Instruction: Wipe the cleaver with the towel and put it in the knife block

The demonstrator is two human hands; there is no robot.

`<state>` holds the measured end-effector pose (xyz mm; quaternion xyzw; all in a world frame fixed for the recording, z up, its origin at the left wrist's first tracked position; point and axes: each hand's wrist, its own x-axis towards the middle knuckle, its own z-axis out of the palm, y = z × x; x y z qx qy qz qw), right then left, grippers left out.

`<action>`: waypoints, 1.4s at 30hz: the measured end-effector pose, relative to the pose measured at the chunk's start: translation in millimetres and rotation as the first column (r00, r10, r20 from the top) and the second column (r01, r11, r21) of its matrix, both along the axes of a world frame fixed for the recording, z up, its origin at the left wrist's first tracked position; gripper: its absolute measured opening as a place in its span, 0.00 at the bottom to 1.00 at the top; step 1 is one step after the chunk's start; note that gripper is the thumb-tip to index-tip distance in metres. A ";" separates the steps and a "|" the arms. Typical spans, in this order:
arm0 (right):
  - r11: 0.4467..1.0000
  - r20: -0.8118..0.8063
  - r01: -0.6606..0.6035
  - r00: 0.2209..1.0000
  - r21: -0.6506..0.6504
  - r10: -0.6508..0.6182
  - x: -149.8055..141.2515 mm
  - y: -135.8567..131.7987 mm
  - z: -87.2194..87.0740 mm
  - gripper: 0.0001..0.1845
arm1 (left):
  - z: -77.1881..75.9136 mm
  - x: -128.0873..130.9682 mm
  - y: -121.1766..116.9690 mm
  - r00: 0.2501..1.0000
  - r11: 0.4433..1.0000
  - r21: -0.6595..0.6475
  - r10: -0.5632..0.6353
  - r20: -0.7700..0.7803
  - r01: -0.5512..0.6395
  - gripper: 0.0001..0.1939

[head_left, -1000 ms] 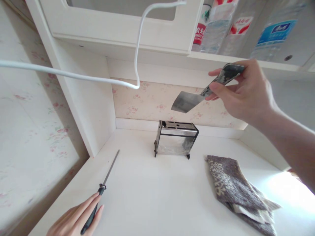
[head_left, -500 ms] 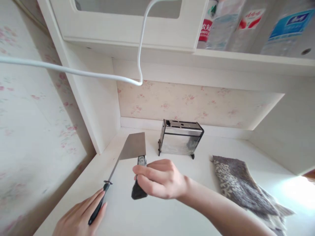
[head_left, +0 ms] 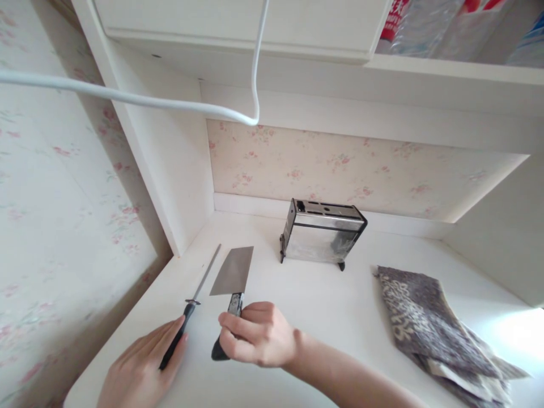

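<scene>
While floral wallpaper (head_left: 297, 164) backs the white tabletop (head_left: 314, 317), a metal block (head_left: 321, 241) stands near centre, a folded cloth (head_left: 429, 323) at 4 o'clock. At 7, my right hand (head_left: 257, 334) grips the cleaver (head_left: 233, 272); towards 8, my left hand (head_left: 147, 365) has its fingers closed round the rod (head_left: 206, 277)'s handle.

It looked like a home: faded floral wallpaper (head_left: 63, 187) ran behind a white built-in unit (head_left: 148, 136), with drink bottles (head_left: 429, 25) shelved above a white surface (head_left: 327, 317).
</scene>
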<state>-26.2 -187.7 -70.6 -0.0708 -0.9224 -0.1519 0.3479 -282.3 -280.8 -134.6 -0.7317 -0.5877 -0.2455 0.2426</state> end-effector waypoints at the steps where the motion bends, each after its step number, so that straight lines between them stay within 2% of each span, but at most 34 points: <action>1: 1.000 0.014 -0.001 1.000 -0.008 0.001 -0.7 -1.2 -2.6 0.08 | 0.5 0.2 0.0 1.000 1.000 -0.002 0.003 0.000 -0.003 0.18; 6: 1.000 0.084 0.007 0.996 -0.023 -0.005 -3.6 -4.7 -11.3 0.08 | 4.3 -0.5 0.8 1.000 1.000 -0.017 -0.006 -0.021 0.005 0.15; 10: 0.997 0.168 0.065 0.984 -0.046 -0.056 -11.1 -6.3 -14.6 0.08 | 2.7 -4.8 2.2 0.998 1.000 -0.013 0.005 -0.060 -0.006 0.14; 14: 0.989 0.245 0.105 0.966 -0.100 -0.078 -20.6 -9.0 -17.5 0.09 | -2.4 -11.4 2.3 0.985 0.999 -0.018 -0.038 -0.168 0.036 0.16; 18: 0.972 0.340 0.179 0.933 -0.150 -0.119 -25.4 -10.0 -17.7 0.06 | -5.0 -14.5 0.5 0.966 0.999 -0.014 -0.039 -0.257 0.037 0.17; 22: 0.957 0.427 0.222 0.896 -0.185 -0.125 -24.4 -7.9 -12.6 0.02 | -7.9 -12.8 -0.5 0.962 0.999 -0.043 -0.023 -0.274 0.012 0.18; 25: 0.950 0.465 0.242 0.876 -0.198 -0.126 -23.1 -6.3 -7.3 0.01 | -8.7 -7.5 0.6 0.984 0.994 -0.078 0.060 -0.167 -0.074 0.17; 28: 0.942 0.492 0.275 0.858 -0.194 -0.149 -23.8 -5.6 -4.0 0.02 | -5.1 -0.6 3.0 0.989 0.977 -0.151 0.144 -0.036 -0.148 0.20; 34: 0.931 0.522 0.286 0.842 -0.225 -0.133 -25.0 -4.6 -3.9 0.02 | 5.5 7.2 5.3 0.980 0.949 -0.253 0.197 0.012 -0.188 0.20; 36: 0.931 0.524 0.267 0.846 -0.247 -0.104 -22.2 -3.7 -3.0 0.03 | 7.5 7.5 5.3 0.979 0.944 -0.277 0.199 0.045 -0.179 0.21; 39: 0.923 0.496 0.237 0.866 -0.302 -0.060 -11.7 -0.4 -1.0 0.17 | 9.6 4.4 6.0 0.968 0.943 -0.304 0.191 0.163 -0.135 0.20; 41: 0.894 0.438 0.237 0.898 -0.379 -0.052 1.8 4.7 -0.5 0.22 | 12.4 1.3 8.0 0.936 0.944 -0.318 0.189 0.296 -0.090 0.19; 42: 0.870 0.397 0.246 0.916 -0.428 -0.063 11.0 8.5 -0.4 0.21 | 15.1 0.5 9.9 0.910 0.945 -0.321 0.190 0.369 -0.067 0.17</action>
